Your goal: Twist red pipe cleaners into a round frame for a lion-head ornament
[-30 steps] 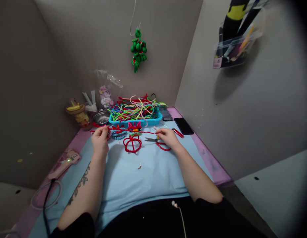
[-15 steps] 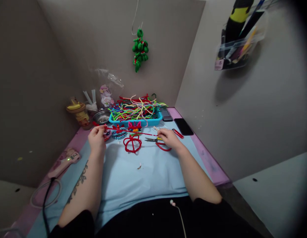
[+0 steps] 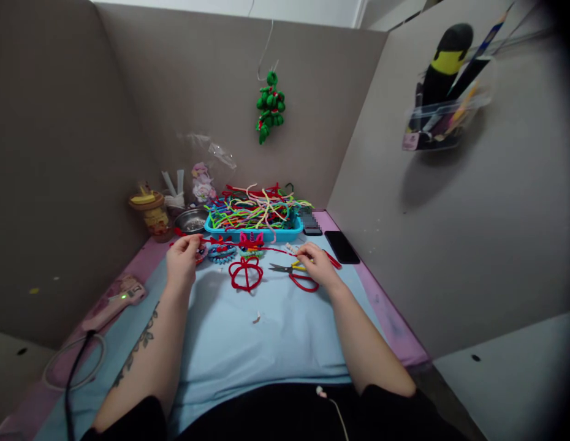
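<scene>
A thin red stem (image 3: 271,248) stretches roughly level above the blue cloth, pinched at its left end by my left hand (image 3: 182,256) and at its right end by my right hand (image 3: 316,262). Below it, between the hands, lies a red looped wire frame (image 3: 246,275). Scissors (image 3: 304,282) with red and yellow handles rest beside and partly under my right hand. Small finished pieces, a blue one (image 3: 222,252) and a pink one with ears (image 3: 251,239), sit behind the stem.
A blue tray (image 3: 280,235) heaped with coloured stems stands at the back. Phone (image 3: 341,247) at right; metal bowl (image 3: 192,221) and cup (image 3: 154,214) at back left; glue gun (image 3: 114,301) with cable at left. Green ornament (image 3: 269,107) hangs from the back panel.
The camera view has tilted up slightly, so the scene sits lower. Both hands keep hold of the red stem, which sags a little more near its right end.
</scene>
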A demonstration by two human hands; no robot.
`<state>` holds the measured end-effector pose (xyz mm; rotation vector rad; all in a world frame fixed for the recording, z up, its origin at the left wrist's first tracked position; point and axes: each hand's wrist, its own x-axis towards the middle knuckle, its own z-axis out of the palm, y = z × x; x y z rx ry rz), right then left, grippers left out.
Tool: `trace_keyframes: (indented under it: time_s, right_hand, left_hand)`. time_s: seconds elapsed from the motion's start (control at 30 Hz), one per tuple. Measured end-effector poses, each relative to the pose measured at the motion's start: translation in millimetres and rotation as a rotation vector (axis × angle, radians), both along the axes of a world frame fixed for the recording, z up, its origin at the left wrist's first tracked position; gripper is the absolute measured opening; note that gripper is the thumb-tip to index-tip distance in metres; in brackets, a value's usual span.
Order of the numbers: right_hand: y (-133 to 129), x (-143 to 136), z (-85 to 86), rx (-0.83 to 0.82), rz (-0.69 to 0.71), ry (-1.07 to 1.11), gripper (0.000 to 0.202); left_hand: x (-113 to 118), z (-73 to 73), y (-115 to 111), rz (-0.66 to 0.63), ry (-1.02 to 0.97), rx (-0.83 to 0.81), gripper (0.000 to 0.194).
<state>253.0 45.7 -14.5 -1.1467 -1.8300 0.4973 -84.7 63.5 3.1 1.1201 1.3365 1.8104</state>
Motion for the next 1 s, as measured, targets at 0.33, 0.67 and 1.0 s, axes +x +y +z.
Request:
trace_keyframes:
  time_s: [0.33, 0.67, 1.0]
  right_hand:
    - [3.8, 3.2, -4.0, 0.034, -0.040, -0.055, 0.013]
    - [8.7, 4.5, -7.5, 0.112, -0.063, 0.001, 0.016]
    - [6.0, 4.4, -6.1, 0.153, -0.096, 0.042, 0.018]
  left_hand:
    - [6.0, 3.7, -5.8, 0.034, 0.057, -0.027, 0.032]
    - [7.1, 1.5, -3.4, 0.068, 0.162, 0.000, 0.033]
    - [8.2, 5.8, -4.4, 0.104, 0.203, 0.024, 0.029]
